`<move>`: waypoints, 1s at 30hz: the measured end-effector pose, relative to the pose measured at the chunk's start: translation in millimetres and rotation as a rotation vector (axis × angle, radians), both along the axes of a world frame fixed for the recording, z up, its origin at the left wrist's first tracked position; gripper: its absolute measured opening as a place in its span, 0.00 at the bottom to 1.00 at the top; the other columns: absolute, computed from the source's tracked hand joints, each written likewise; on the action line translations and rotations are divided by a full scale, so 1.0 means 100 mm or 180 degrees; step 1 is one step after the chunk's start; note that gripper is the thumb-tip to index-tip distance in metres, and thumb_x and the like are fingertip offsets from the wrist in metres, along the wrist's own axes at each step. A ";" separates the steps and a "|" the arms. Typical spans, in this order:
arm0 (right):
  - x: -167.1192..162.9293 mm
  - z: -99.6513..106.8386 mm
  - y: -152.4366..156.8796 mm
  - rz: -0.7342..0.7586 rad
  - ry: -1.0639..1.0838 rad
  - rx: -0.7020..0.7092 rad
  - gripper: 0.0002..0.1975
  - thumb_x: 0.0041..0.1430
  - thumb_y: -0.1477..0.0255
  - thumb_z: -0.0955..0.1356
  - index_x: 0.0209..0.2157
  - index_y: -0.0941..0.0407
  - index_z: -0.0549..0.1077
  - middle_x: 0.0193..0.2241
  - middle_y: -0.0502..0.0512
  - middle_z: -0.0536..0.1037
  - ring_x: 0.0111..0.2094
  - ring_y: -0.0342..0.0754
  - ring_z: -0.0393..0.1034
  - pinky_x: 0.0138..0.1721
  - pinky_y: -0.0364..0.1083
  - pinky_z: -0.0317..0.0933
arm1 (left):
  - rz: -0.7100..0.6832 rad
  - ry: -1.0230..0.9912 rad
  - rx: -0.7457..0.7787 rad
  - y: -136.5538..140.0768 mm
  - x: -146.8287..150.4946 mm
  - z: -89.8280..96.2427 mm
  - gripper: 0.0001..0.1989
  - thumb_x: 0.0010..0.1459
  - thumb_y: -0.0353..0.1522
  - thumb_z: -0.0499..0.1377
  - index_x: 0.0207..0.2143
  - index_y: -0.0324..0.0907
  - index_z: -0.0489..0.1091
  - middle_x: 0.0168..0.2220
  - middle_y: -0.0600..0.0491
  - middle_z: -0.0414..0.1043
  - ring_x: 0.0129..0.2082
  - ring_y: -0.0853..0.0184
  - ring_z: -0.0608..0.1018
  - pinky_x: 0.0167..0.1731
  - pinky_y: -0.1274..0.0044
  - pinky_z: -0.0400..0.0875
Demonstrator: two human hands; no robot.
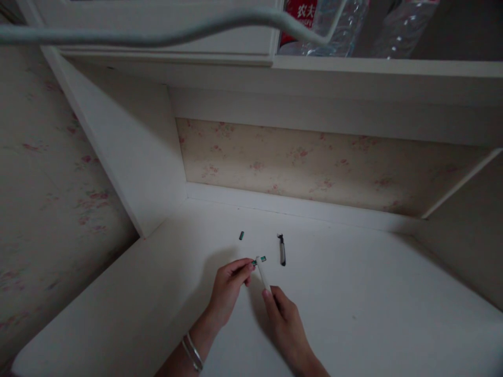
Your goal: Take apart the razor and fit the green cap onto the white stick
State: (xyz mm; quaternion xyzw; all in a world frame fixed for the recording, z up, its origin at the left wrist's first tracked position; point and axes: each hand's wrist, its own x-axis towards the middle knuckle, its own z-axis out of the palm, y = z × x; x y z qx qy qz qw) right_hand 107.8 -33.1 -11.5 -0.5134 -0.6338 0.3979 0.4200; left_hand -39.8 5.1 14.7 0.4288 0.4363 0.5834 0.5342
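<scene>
My right hand (286, 317) is wrapped round the lower end of a slim white handle (264, 276), which looks like a razor's and points up and slightly left. Between the thumb and fingertips of my left hand (231, 283) is a small dark-and-green piece (254, 263), right beside the handle's top end. A similar small green-and-dark piece (263, 258) shows just right of that end; whether it is attached I cannot tell. Beyond my left hand a small dark piece with a green edge (241, 235) lies on the table. A black-and-grey handle with a bent tip (282, 250) rests to the right.
The white tabletop (353, 293) runs back to a low ledge and flowered wallpaper (259, 162). A white side panel (129, 141) stands at the left. Overhead are a shelf (373, 68) with plastic bottles (334, 26) and a pale curved bar (157, 37).
</scene>
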 end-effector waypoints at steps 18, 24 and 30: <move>0.01 0.04 0.03 -0.0171 0.0135 -0.0074 0.19 0.63 0.57 0.59 0.30 0.57 0.69 0.22 0.48 0.66 0.26 0.45 0.59 0.27 0.40 0.53 | -0.0035 0.0093 -0.0062 0.01 0.01 -0.03 0.14 0.52 0.38 0.61 0.37 0.37 0.75 0.26 0.52 0.70 0.24 0.71 0.66 0.26 0.79 0.59; -0.02 0.03 0.02 0.0208 0.0087 -0.0095 0.19 0.63 0.58 0.59 0.31 0.57 0.70 0.23 0.48 0.67 0.26 0.45 0.60 0.26 0.40 0.53 | -0.0071 0.0174 0.0005 0.00 0.01 -0.01 0.11 0.53 0.37 0.60 0.32 0.37 0.76 0.20 0.56 0.64 0.23 0.72 0.64 0.25 0.80 0.58; 0.00 0.04 0.04 -0.0155 0.0064 -0.0085 0.20 0.63 0.57 0.59 0.29 0.57 0.69 0.22 0.48 0.66 0.25 0.44 0.59 0.26 0.40 0.53 | 0.0020 0.0107 -0.0057 0.01 0.01 -0.01 0.15 0.51 0.39 0.62 0.37 0.37 0.75 0.25 0.53 0.70 0.24 0.70 0.66 0.26 0.79 0.59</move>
